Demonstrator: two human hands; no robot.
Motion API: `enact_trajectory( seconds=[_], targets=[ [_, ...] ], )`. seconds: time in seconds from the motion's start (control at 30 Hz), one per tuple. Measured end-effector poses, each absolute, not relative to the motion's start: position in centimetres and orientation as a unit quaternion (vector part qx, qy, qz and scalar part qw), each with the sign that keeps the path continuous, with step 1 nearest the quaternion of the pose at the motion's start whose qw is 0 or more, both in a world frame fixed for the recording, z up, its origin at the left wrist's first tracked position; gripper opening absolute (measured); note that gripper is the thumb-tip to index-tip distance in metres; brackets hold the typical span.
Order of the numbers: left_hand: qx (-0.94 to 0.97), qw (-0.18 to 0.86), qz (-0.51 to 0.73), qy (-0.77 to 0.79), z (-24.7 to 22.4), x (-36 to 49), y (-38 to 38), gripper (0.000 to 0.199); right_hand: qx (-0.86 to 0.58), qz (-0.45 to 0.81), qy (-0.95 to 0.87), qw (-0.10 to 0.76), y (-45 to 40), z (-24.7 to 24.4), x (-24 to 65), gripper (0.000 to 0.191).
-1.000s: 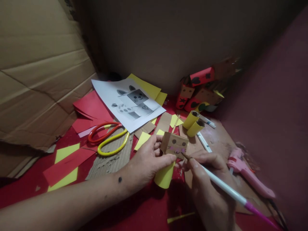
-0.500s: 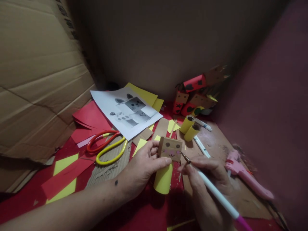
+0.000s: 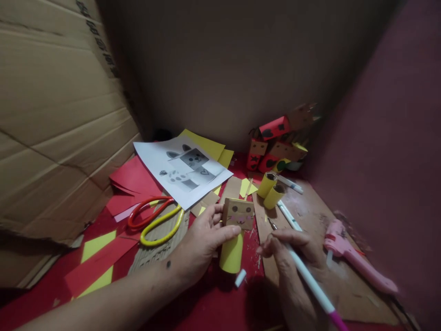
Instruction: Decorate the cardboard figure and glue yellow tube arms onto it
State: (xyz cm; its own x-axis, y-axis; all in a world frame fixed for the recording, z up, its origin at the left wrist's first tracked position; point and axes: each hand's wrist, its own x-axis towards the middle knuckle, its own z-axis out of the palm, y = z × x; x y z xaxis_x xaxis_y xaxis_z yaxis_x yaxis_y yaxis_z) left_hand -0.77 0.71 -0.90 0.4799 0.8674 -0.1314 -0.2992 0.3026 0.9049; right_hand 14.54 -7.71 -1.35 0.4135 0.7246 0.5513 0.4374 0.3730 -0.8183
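Note:
My left hand (image 3: 206, 234) is closed around a cardboard animal figure (image 3: 240, 214), thumb across its front where the head meets the body. The figure has a square brown head with dark eyes, whiskers and a pinkish muzzle, above a yellow paper tube body. In my right hand (image 3: 292, 262) a white marker pen (image 3: 312, 280) with a magenta end is gripped, its dark tip pointing up and left. That tip is apart from the figure, just to its right. A small white cap-like piece (image 3: 240, 278) lies below the tube on the red surface.
Scissors (image 3: 160, 227) with red and yellow handles lie left, by red paper (image 3: 134, 179). Behind is a printed animal picture (image 3: 188, 170). Two yellow tubes (image 3: 274, 196), another marker (image 3: 290, 215) and a pink glue gun (image 3: 354, 257) are right. Decorated figures (image 3: 275, 128) stand behind; cardboard (image 3: 62, 115) walls the left.
The marker tip has drawn back from the right side of the figure's face. The figure has shifted slightly left, and the small white piece has come into sight. The view has tilted a little.

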Motion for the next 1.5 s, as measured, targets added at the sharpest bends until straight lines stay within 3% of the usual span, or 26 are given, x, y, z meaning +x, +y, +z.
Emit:
enact_trajectory(
  seconds=[0.2, 0.33, 0.77, 1.2, 1.5],
  targets=[
    [0.457, 0.706, 0.451, 0.300, -0.7, -1.0, 1.8, 0.048, -0.568, 0.138, -0.496, 0.642, -7.7, -1.2, 13.8, 0.005],
    [0.441, 0.702, 0.475, 0.296, -0.6, -1.1, 2.7, 0.052, -0.615, 0.185, -0.400, 0.654, -7.9, -0.6, 12.4, 0.017],
    [0.414, 0.703, 0.504, 0.283, -1.3, -1.3, 4.6, 0.045, -0.589, 0.234, -0.435, 0.640, -7.7, -2.2, 12.8, 0.026],
    [0.403, 0.681, 0.529, 0.307, -0.9, -1.7, 5.3, 0.043, -0.643, 0.185, -0.432, 0.605, -8.5, -1.2, 12.1, 0.033],
    [0.404, 0.651, 0.561, 0.313, -0.6, -2.4, 6.9, 0.040, -0.636, 0.140, -0.490, 0.580, -8.5, -1.7, 12.4, 0.027]
  ],
)
